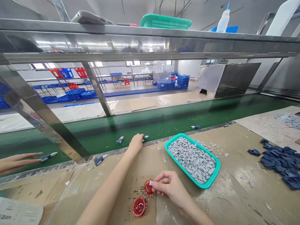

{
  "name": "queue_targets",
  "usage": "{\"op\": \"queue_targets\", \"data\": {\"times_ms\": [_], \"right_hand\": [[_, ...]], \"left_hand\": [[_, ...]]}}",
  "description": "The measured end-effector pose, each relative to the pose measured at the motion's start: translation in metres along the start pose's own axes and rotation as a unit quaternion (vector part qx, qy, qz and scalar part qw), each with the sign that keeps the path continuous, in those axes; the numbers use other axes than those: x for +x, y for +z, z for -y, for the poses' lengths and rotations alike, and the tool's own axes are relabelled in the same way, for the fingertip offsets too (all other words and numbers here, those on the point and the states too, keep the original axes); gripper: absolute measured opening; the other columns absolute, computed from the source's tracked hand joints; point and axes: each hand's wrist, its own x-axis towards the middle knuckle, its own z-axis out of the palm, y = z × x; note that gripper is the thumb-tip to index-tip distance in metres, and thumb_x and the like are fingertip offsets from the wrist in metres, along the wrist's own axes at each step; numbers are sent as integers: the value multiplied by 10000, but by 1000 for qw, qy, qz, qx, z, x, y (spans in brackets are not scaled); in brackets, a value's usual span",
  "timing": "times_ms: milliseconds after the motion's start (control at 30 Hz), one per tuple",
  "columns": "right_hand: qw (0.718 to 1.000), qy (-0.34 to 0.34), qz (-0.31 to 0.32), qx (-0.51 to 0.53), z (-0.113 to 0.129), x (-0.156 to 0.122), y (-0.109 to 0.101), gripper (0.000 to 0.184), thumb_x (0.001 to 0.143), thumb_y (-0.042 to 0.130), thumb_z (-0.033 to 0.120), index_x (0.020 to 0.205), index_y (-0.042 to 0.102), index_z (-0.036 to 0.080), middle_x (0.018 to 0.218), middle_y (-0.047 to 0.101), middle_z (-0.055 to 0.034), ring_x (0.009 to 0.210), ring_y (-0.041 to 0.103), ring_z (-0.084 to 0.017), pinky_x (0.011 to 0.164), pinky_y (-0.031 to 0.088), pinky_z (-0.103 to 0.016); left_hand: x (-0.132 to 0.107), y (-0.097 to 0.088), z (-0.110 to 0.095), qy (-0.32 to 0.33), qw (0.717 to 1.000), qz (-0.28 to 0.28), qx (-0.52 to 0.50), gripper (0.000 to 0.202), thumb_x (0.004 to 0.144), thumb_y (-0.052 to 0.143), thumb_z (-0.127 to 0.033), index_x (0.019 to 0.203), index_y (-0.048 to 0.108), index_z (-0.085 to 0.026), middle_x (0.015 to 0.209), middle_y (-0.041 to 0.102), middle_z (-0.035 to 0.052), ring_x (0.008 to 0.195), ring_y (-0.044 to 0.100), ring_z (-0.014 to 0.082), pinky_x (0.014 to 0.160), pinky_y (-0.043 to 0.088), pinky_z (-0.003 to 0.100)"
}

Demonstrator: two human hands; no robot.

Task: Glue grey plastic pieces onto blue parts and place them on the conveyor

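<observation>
Right hand (pixel 167 184) low and near, over the cardboard-covered table (pixel 234 200), thumb and index fingers (pixel 156 180) pressed together pinching a small red cap (pixel 148 187), other fingers curled under, pale bit right at the fingertips, too small to tell what it is. Just below it a second red cap (pixel 139 206) sits on the table, open side up, glossy red inside, not touched by either hand. Grey-brown grit (pixel 143 194) scattered around and between the two caps.

Left hand (pixel 136 143) further out at the far table edge, fingers bunched together and curled down, resting on the metal edge strip (pixel 154 141), just beside a small blue-and-white plastic piece (pixel 145 137), cannot tell if touching it or holding anything.

Teal plastic tray (pixel 220 165) to the right of the hands, heaped with small grey pieces (pixel 191 159), a few loose ones on the table beside it. Pile of dark blue pieces (pixel 278 162) further right. Green conveyor belt (pixel 150 120) beyond the table edge, with blue-and-white pieces (pixel 119 140) lying on it. Another person's hand (pixel 17 162) at far left on the belt, fingers extended and close together, near one such piece (pixel 48 157). Steel shelf (pixel 150 40) overhead carries a teal basket (pixel 165 22) and a squeeze bottle (pixel 223 20)
</observation>
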Motion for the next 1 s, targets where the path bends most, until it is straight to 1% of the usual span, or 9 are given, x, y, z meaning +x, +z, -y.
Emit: {"op": "queue_targets", "data": {"times_ms": [67, 133, 233, 333, 400, 500, 667, 800, 1000], "right_hand": [[1000, -12, -3, 1, 5, -4, -3, 385, 595, 788, 461, 709, 643, 122, 629, 698, -57, 513, 544, -112, 503, 369, -207], [1000, -27, -7, -3, 13, -8, -7, 367, 617, 774, 459, 717, 648, 129, 637, 699, -52, 532, 553, -121, 511, 372, -211], [999, -43, -11, -12, 25, -14, -13, 330, 659, 751, 444, 733, 642, 142, 667, 701, -54, 576, 568, -138, 517, 372, -216], [999, -44, -10, -15, 35, -21, -16, 303, 694, 731, 430, 745, 629, 149, 700, 701, -61, 603, 569, -145, 514, 371, -219], [999, -41, -5, -14, 39, -26, -14, 291, 705, 725, 428, 745, 624, 158, 703, 699, -54, 610, 573, -144, 512, 374, -217], [999, -39, 17, -4, 42, -33, -8, 275, 696, 738, 420, 731, 623, 173, 688, 693, -33, 621, 594, -145, 531, 404, -214], [997, -35, 65, 18, 39, -41, 3, 265, 701, 743, 405, 751, 633, 170, 676, 688, -29, 669, 639, -169, 598, 462, -227], [995, -34, 85, 27, 36, -43, 5, 280, 701, 747, 403, 775, 639, 156, 687, 690, -40, 686, 651, -177, 637, 480, -239], [995, -33, 82, 34, 35, -40, 4, 257, 712, 742, 379, 773, 643, 150, 692, 689, -47, 693, 652, -178, 668, 479, -249]], "left_hand": [[-11, -5, -2, -20, 999, -6, -44, 302, 849, 560, -294, 1116, 567, -154, 1157, 576, 104, 1026, 564, 234, 862, 456, 458], [-34, -16, -7, -36, 994, -15, -100, 369, 844, 557, -295, 1175, 546, -134, 1180, 578, 147, 1067, 558, 252, 895, 447, 437], [-90, -39, -22, -52, 981, -20, -188, 458, 861, 506, -352, 1261, 493, -130, 1260, 557, 155, 1140, 535, 239, 959, 415, 357], [-151, -55, -41, -90, 962, -37, -255, 423, 837, 531, -407, 1174, 574, -155, 1239, 590, 125, 1147, 535, 237, 964, 412, 325], [-186, -58, -52, -155, 927, -102, -325, 373, 744, 657, -385, 1052, 654, -175, 1169, 642, 100, 1147, 534, 242, 978, 398, 302], [-220, -48, -67, -229, 877, -202, -372, 360, 594, 784, -324, 919, 709, -191, 1025, 709, 69, 1059, 595, 244, 909, 459, 264], [-238, -25, -98, -225, 834, -221, -454, 306, 578, 792, -262, 865, 719, -186, 918, 736, 73, 884, 673, 231, 772, 534, 240], [-235, -22, -117, -211, 829, -203, -476, 252, 589, 778, -234, 832, 738, -182, 914, 737, 85, 898, 670, 250, 751, 543, 239], [-231, -22, -124, -219, 826, -195, -481, 254, 563, 789, -234, 810, 753, -190, 883, 741, 84, 877, 674, 279, 747, 558, 287]]}}
